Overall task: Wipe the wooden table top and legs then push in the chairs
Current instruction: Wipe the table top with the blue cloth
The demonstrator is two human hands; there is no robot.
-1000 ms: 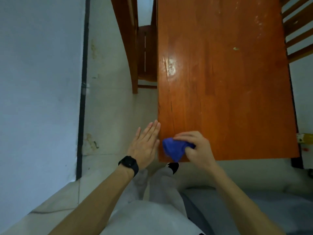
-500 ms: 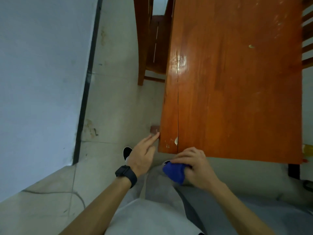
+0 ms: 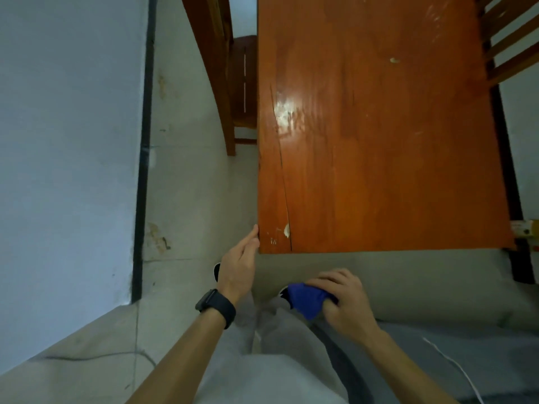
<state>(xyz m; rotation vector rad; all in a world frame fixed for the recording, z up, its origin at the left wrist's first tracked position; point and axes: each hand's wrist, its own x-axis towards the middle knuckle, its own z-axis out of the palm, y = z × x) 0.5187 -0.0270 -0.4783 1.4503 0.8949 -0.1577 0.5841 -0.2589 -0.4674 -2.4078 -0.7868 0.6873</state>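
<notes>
Along the left edge stands a pale blue wall (image 3: 67, 141), with a black strip (image 3: 143, 170) running down where it meets the pale floor (image 3: 189, 199). To the right of that, a wooden chair (image 3: 221, 83) stands at the table's left side, its seat showing just beside the table edge. Nearer the camera, the left hand (image 3: 239, 266), a dark watch (image 3: 215, 307) on its wrist, reaches forward with fingers straight and together, the fingertips touching the near left corner of the wooden table top (image 3: 379, 141). The top is glossy orange-brown, with a long dark crack (image 3: 281, 176) near its left edge and a small pale chip (image 3: 286, 230) by that corner. Off the table, in front of its near edge and above the person's grey-clad legs, the right hand (image 3: 344, 304) curls its fingers round a bunched blue cloth (image 3: 306, 298). At the far right, the slatted back of a second chair (image 3: 507, 39) stands against the table's right side, and a thin white cable (image 3: 455, 365) lies on the grey surface nearer the camera.
</notes>
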